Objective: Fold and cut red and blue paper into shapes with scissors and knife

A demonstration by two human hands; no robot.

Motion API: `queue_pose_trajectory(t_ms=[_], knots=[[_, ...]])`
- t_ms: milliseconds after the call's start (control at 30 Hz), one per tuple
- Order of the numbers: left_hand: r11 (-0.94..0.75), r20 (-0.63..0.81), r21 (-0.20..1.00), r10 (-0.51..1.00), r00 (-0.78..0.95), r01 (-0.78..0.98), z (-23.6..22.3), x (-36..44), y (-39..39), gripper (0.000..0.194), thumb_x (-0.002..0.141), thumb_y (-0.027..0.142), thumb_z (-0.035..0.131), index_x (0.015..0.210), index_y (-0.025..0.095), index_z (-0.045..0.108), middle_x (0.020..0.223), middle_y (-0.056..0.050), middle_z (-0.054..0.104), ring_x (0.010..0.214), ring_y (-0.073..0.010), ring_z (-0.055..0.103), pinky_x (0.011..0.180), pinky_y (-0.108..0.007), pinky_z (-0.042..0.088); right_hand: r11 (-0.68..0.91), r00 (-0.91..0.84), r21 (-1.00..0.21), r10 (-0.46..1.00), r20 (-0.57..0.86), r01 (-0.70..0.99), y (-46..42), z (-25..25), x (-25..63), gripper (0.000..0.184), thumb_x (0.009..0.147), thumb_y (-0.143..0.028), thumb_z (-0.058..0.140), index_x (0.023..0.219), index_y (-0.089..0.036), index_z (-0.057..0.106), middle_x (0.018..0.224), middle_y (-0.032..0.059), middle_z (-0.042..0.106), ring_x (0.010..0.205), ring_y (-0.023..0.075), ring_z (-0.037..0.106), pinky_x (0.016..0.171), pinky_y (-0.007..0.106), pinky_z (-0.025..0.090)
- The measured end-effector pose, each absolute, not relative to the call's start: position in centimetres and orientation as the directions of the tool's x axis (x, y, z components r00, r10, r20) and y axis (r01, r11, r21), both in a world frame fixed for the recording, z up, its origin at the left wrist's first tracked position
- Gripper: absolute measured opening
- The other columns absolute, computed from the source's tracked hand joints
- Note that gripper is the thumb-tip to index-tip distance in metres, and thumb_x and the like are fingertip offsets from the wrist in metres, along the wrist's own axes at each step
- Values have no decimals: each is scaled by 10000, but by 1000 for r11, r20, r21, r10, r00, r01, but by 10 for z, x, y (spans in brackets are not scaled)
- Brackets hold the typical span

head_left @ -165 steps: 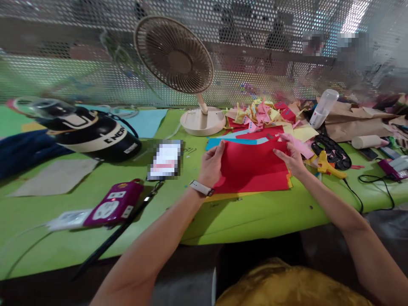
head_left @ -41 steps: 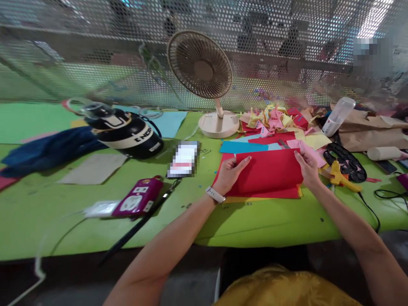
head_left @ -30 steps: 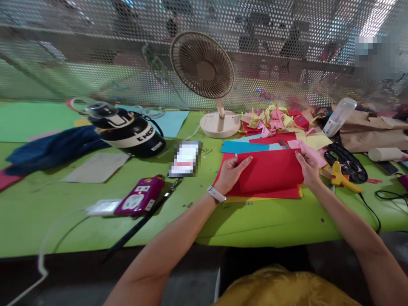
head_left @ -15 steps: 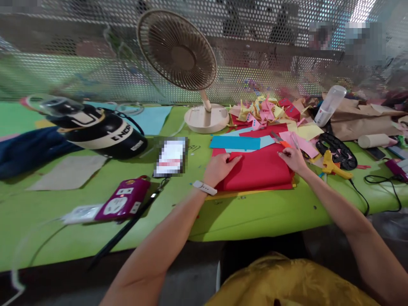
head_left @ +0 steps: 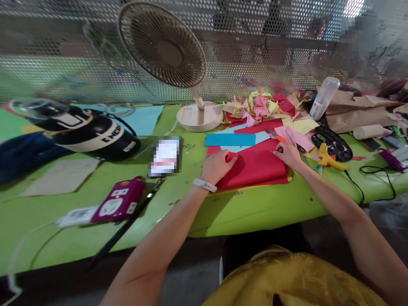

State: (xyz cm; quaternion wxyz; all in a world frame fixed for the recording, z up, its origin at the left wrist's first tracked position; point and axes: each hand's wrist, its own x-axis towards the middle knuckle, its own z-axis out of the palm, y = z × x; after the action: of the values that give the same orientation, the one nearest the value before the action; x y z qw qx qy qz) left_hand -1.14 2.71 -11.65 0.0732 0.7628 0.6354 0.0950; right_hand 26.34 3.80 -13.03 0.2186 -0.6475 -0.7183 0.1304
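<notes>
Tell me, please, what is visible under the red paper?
Yellow paper peeks out along the near edge of the red paper. Anything else beneath is covered and cannot be seen.

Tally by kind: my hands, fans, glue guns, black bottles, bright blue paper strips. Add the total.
Bare hands, left and right, at the red paper: 2
Beige round desk fan: 1
Yellow plastic glue gun: 1
Black bottle with cream band: 1
Bright blue paper strip: 1
Total: 6

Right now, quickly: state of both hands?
Left hand: closed, holding red paper at its left side.
Right hand: curled at the red paper's right; grip unclear.
</notes>
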Motion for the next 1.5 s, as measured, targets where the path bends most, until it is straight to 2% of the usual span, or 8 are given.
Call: queue_pose_trajectory(t_ms=[133,300,467,667,967,1100,1233,1500], knots=[[-308,275,111,923,269,945,-120,-9,30,474,887,327,516,1336,180,477,1246,-143,568,1135,-317,521,970,-448,383,120,-62,-466,988,139,876,38,-126,265,270,815,-299,667,1049,-181,601,854,26,681,830,191,616,698,288,414],[-658,74,123,753,654,743,-127,-2,46,482,847,27,352,1224,208,591,1229,-86,583,1140,-217,527,989,-339,413,232,-223,-319,973,65,919,40,-113,263,141,871,-258,585,981,-207,656,1036,42,671,939,183,611,757,277,429],[-685,-51,117,719,693,719,-112,6,61,398,863,129,440,1233,170,580,1202,-115,588,1081,-237,569,927,-340,449,254,-264,-165,964,-41,953,40,-97,259,206,898,-272,535,1055,-221,659,1104,48,680,1002,206,608,766,286,432],[-582,-181,37,796,578,813,-88,33,60,327,931,374,451,1133,176,616,1113,-134,629,966,-265,619,778,-338,479,232,-234,-38,967,-102,972,43,-82,242,257,871,-248,539,1093,-211,663,1141,86,688,1022,247,623,770,311,444],[-395,27,-42,918,396,918,-105,67,9,399,948,319,397,1269,106,501,1246,-224,531,1158,-369,486,771,-411,488,138,-144,179,989,22,974,17,-112,181,373,912,-116,375,1167,-11,627,1169,270,631,1062,337,577,870,437,391],[-340,129,-49,930,343,939,-123,68,-9,406,980,334,288,1232,108,513,1261,-218,515,1176,-361,449,811,-450,475,140,-159,200,984,83,970,4,-125,186,408,917,-106,320,1177,-10,620,1177,266,614,1045,341,550,848,449,380],[-314,185,-21,932,313,949,-133,64,-12,418,967,359,317,1233,104,512,1284,-208,504,1190,-349,438,900,-456,434,151,-182,189,970,163,970,0,-129,195,421,942,-159,295,1171,-29,624,1194,256,594,1058,335,509,847,452,365],[-220,165,98,965,202,971,-132,82,-11,423,944,292,303,1251,87,510,1319,-251,480,1227,-394,411,928,-558,397,126,-158,160,966,204,979,7,-137,193,441,930,-137,286,1173,-65,646,1186,235,593,1043,332,486,855,458,350]])
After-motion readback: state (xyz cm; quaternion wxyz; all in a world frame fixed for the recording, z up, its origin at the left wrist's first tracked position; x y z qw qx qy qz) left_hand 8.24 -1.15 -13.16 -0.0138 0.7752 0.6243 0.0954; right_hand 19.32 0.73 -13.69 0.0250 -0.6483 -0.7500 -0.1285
